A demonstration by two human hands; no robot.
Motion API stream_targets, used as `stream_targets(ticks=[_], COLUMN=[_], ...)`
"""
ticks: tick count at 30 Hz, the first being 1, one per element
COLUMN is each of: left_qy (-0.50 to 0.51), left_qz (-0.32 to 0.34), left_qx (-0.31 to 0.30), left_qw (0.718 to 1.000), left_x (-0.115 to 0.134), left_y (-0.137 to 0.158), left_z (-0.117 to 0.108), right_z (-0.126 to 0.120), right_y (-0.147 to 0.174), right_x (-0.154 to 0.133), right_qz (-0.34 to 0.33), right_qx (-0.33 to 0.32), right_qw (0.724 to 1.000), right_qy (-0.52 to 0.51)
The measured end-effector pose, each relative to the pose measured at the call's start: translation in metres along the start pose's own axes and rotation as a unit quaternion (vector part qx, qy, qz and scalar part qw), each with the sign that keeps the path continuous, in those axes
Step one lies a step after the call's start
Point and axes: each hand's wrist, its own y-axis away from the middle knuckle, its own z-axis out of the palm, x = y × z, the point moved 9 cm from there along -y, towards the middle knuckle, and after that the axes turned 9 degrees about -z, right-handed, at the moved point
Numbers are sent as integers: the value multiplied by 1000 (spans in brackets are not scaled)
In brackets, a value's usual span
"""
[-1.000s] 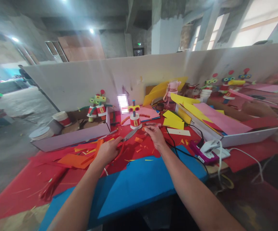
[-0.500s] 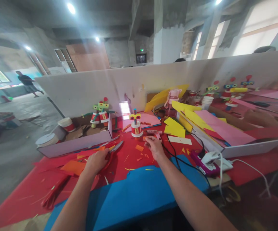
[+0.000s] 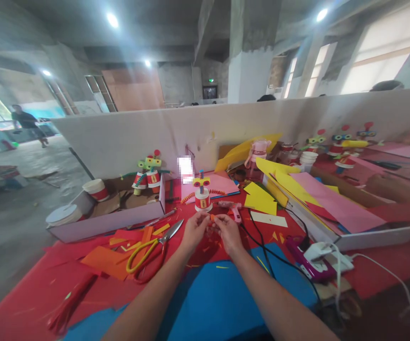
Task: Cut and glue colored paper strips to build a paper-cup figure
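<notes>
My left hand [image 3: 195,233] and my right hand [image 3: 229,234] meet in front of me, fingertips pinched together on a small orange paper piece [image 3: 212,217]. Most of that piece is hidden by the fingers. Just behind them stands a paper-cup robot [image 3: 203,202] with a yellow head and coiled paper arms. Scissors [image 3: 173,231] with one yellow and one red handle lie left of my left hand, blades pointing away. Near my right fingers rests a pink glue gun [image 3: 235,208]. Orange paper scraps [image 3: 105,261] are spread beside the scissors.
A shallow box [image 3: 107,221] with cup robots stands at the left, another box [image 3: 378,237] of coloured sheets at the right. A purple power strip [image 3: 309,260] and cables lie on the right. Blue sheeting [image 3: 205,298] covers the near edge. A white partition [image 3: 183,128] stands behind.
My left hand has let go of the scissors, now lying on the table, and has moved right to join my right hand at the orange piece. A distant person has shifted left.
</notes>
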Motion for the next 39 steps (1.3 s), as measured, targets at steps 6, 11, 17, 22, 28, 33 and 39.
stream_targets(ticks=[6, 11, 17, 22, 28, 33, 39], left_qy=[50, 10, -113, -120, -156, -203, -245], left_qz=[-17, 4, 58, 80, 122, 170, 193], left_qx=[6, 44, 60, 75, 94, 83, 72], left_qw=[999, 999, 990, 987, 976, 961, 947], left_x=[-19, -15, -2, 4, 8, 13, 19], left_y=[6, 5, 11, 15, 18, 22, 27], left_z=[-1, -15, -16, -17, -17, -12, -5], right_z=[3, 5, 9, 6, -3, -4, -6], right_y=[1, 2, 1, 1, 0, 0, 0], right_x=[5, 4, -19, -16, -9, -8, -7], right_qz=[-8, 14, -81, -77, -24, -8, -1], right_qx=[-34, -45, -100, -100, -41, -29, -20], right_qw=[997, 994, 967, 967, 987, 990, 990], right_qy=[64, 96, 221, 223, 154, 137, 139])
